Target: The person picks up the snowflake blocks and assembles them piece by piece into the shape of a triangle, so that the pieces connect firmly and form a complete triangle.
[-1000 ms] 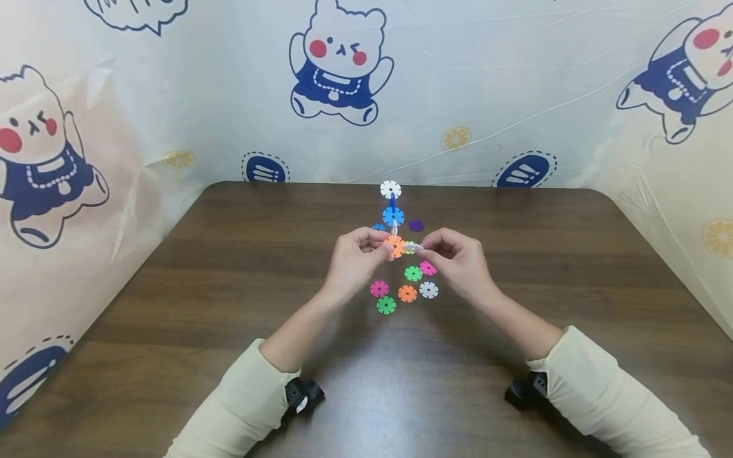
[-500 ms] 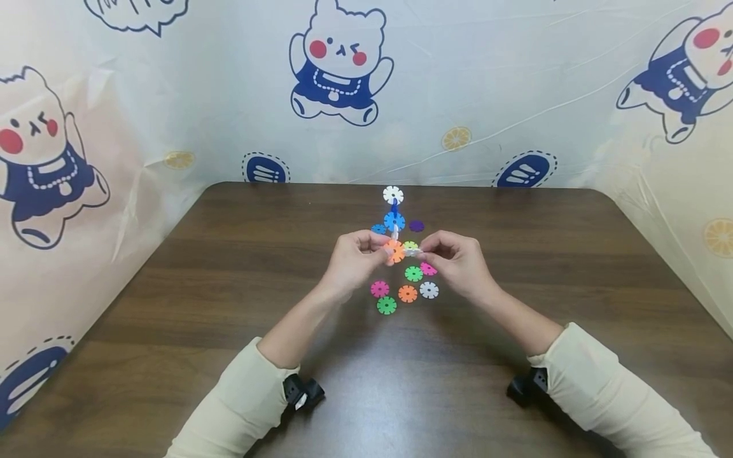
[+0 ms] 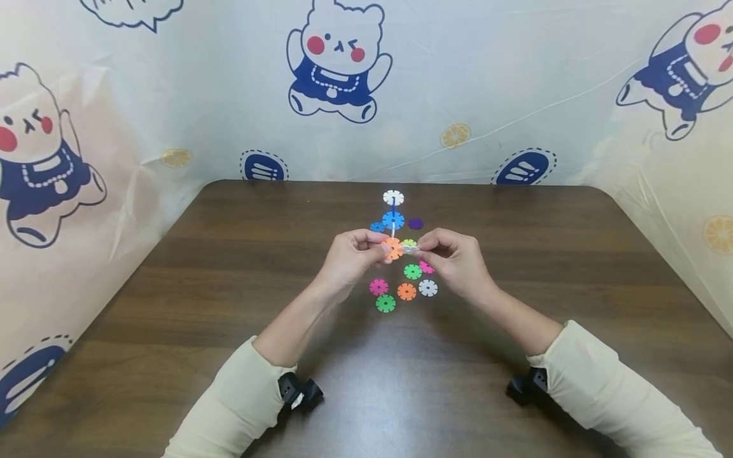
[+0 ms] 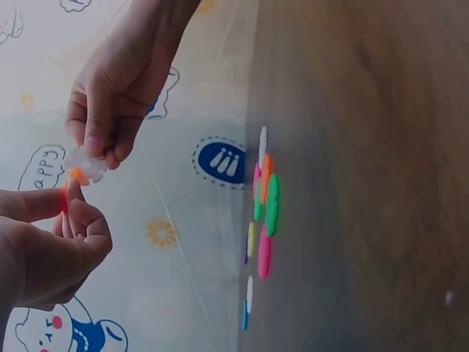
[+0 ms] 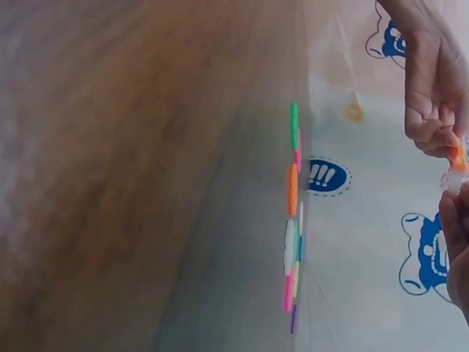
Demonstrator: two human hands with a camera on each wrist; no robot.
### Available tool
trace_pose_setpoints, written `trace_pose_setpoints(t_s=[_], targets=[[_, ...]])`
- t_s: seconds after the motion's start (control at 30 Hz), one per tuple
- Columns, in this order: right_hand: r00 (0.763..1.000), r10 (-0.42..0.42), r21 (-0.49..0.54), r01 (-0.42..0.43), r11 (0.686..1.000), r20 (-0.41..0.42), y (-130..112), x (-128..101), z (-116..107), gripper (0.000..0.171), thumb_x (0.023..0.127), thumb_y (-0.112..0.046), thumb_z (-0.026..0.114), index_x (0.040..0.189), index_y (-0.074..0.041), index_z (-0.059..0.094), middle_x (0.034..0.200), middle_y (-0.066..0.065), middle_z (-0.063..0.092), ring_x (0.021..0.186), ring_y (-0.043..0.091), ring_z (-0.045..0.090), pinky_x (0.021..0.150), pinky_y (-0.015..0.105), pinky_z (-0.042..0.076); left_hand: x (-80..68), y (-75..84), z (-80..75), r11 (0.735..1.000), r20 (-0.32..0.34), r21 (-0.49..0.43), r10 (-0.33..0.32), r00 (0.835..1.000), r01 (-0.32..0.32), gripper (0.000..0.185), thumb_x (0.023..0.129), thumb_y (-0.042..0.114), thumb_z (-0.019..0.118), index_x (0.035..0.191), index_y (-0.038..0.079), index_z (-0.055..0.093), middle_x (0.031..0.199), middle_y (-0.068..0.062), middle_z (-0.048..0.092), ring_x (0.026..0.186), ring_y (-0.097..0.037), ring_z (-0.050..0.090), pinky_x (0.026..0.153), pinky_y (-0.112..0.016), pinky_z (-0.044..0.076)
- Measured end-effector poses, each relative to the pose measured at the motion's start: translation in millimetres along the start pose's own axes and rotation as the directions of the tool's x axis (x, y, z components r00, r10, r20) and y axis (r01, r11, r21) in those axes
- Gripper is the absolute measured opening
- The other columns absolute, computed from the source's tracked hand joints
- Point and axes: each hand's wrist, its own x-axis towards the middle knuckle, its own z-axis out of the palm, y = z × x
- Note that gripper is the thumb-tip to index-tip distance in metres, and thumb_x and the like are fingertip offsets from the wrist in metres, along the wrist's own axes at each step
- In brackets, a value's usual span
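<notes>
Your left hand (image 3: 350, 256) pinches the orange disc (image 3: 392, 247); your right hand (image 3: 455, 259) pinches the clear disc (image 3: 410, 249), edge-on just right of it.

In the right wrist view the right hand (image 5: 456, 242) is cut off by the picture's right edge, so its grip on the clear disc (image 5: 453, 178) cannot be made out. In the head view the fingers of the left hand (image 3: 349, 257) hide part of the orange disc (image 3: 392, 248), and the joint between the two discs is too small to tell. Both wrist views show the loose discs (image 4: 262, 209) on the table (image 4: 366, 183) edge-on and blurred, overlapping too much to count.
</notes>
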Motion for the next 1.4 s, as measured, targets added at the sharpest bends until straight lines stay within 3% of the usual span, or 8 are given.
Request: trace_pose_setpoints(t_s=[0.17,0.3,0.53,0.63,0.73,0.87,1.0,1.4], targets=[[0.991,0.107,-0.053,-0.103,0.993,0.076,3.2,3.1,-1.3,0.01,0.077,0.003,0.071,0.084,0.0,0.064,0.083,0.008,0.065,0.069,0.018,0.059,0.064,0.025,0.053,-0.8,2.2,-1.4,0.997,-0.016,0.062,0.036,0.999,-0.035,0.016,0.084,-0.003,0.062,0.099,-0.005,0.063,0.083,-0.012,0.064,0.07,-0.019,0.061,0.066,-0.026,0.051],[0.956,0.237,-0.146,-0.213,0.966,0.175,7.6,4.8,-3.6,0.013,0.078,-0.002,0.072,0.088,-0.001,0.065,0.084,0.007,0.065,0.075,0.019,0.061,0.069,0.028,0.053,-2.3,4.5,-2.4,0.993,-0.038,0.096,0.065,0.997,-0.062,0.016,0.083,-0.001,0.063,0.099,-0.003,0.063,0.083,-0.011,0.064,0.07,-0.018,0.061,0.066,-0.026,0.051],[0.816,0.433,-0.409,-0.271,0.871,0.382,18.1,10.0,-9.6,0.017,0.079,-0.006,0.071,0.094,0.001,0.067,0.08,0.002,0.064,0.073,0.016,0.058,0.065,0.028,0.051,-2.1,7.8,-5.9,0.992,-0.069,0.089,0.101,0.993,-0.095,0.016,0.082,0.001,0.065,0.098,-0.003,0.064,0.081,-0.011,0.064,0.069,-0.019,0.061,0.067,-0.027,0.052],[0.755,0.478,-0.507,-0.226,0.832,0.449,22.9,8.2,-11.5,0.017,0.078,-0.007,0.072,0.094,-0.001,0.067,0.078,0.0,0.063,0.07,0.014,0.055,0.062,0.026,0.049,-2.5,8.8,-6.6,0.99,-0.073,0.093,0.109,0.991,-0.102,0.016,0.082,0.001,0.065,0.098,-0.002,0.064,0.082,-0.01,0.064,0.069,-0.02,0.06,0.066,-0.027,0.051],[0.721,0.481,-0.574,-0.141,0.806,0.499,26.9,4.5,-11.8,0.022,0.077,-0.01,0.075,0.096,-0.002,0.068,0.08,0.001,0.061,0.071,0.014,0.053,0.062,0.025,0.048,-3.1,9.3,-7.2,0.99,-0.083,0.1,0.109,0.991,-0.1,0.018,0.082,0.001,0.064,0.1,-0.002,0.065,0.083,-0.009,0.063,0.071,-0.025,0.06,0.066,-0.027,0.051],[0.702,0.466,-0.634,-0.027,0.773,0.538,28.0,0.4,-10.9,0.029,0.075,-0.013,0.077,0.1,-0.002,0.068,0.09,0.004,0.06,0.077,0.016,0.053,0.069,0.028,0.049,-2.5,8.2,-7.7,0.992,-0.094,0.091,0.099,0.991,-0.09,0.018,0.083,0.001,0.064,0.101,-0.002,0.065,0.084,-0.009,0.063,0.078,-0.035,0.058,0.066,-0.027,0.05],[0.707,0.458,-0.669,0.028,0.743,0.538,28.0,-1.3,-10.5,0.027,0.074,-0.009,0.077,0.098,-0.003,0.068,0.094,0.005,0.059,0.079,0.016,0.054,0.071,0.029,0.05,-1.7,6.6,-8.9,0.992,-0.096,0.088,0.099,0.99,-0.09,0.02,0.083,0.002,0.064,0.103,-0.001,0.065,0.085,-0.01,0.064,0.076,-0.031,0.059,0.067,-0.027,0.05],[0.703,0.515,-0.712,-0.018,0.702,0.49,32.6,1.6,-14.0,0.023,0.076,-0.006,0.075,0.096,-0.003,0.066,0.089,0.005,0.058,0.079,0.019,0.053,0.071,0.032,0.049,-3.0,5.8,-9.7,0.991,-0.087,0.095,0.099,0.991,-0.09,0.019,0.084,0.005,0.066,0.103,0.0,0.067,0.084,-0.01,0.063,0.07,-0.019,0.059,0.067,-0.028,0.051]])
